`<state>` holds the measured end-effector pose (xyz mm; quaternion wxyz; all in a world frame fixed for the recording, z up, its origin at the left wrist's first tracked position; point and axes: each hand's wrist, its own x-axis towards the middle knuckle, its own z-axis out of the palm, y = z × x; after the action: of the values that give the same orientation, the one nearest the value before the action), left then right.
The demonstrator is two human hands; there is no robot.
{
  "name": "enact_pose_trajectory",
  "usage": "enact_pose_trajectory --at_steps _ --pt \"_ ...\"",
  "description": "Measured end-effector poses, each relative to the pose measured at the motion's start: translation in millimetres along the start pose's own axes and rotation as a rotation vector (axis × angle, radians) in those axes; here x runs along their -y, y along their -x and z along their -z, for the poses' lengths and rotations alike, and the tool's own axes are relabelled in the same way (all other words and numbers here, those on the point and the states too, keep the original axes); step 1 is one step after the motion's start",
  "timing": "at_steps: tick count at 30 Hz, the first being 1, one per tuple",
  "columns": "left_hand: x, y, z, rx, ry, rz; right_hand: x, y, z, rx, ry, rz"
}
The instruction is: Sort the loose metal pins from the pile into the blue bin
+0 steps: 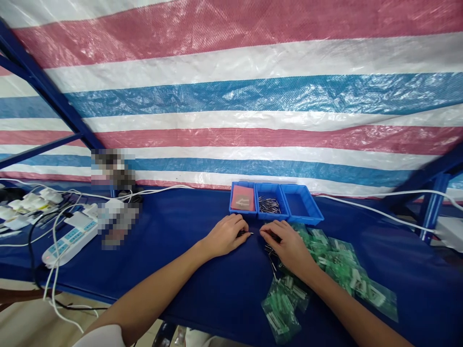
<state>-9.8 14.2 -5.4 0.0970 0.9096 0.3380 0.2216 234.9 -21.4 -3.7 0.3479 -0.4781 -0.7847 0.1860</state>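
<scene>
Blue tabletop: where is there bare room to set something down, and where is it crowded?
Free: the cloth between the power strip and the left hand, and the rightmost bin. Crowded: green packets by the right hand, cables far left.

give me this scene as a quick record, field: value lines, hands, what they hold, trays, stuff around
left hand: on the blue table cover, fingers pinching a small metal pin
right hand: close beside the left, fingers closed over loose metal pins; exact grasp unclear
trays: three joined blue bins behind the hands; left one holds a reddish packet, middle one metal pins, right one looks empty
bags: green-printed clear bags under and beside the right forearm
far left: white power strip with white cables
backdrop: red, white and blue striped tarp
</scene>
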Motion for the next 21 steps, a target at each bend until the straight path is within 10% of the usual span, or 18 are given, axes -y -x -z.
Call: enact_pose_trajectory --at_steps 21 --pt "-1.5 -1.2 5.6 0.066 0.111 -0.087 -4.8 1.3 -5.1 0.062 0.178 0.069"
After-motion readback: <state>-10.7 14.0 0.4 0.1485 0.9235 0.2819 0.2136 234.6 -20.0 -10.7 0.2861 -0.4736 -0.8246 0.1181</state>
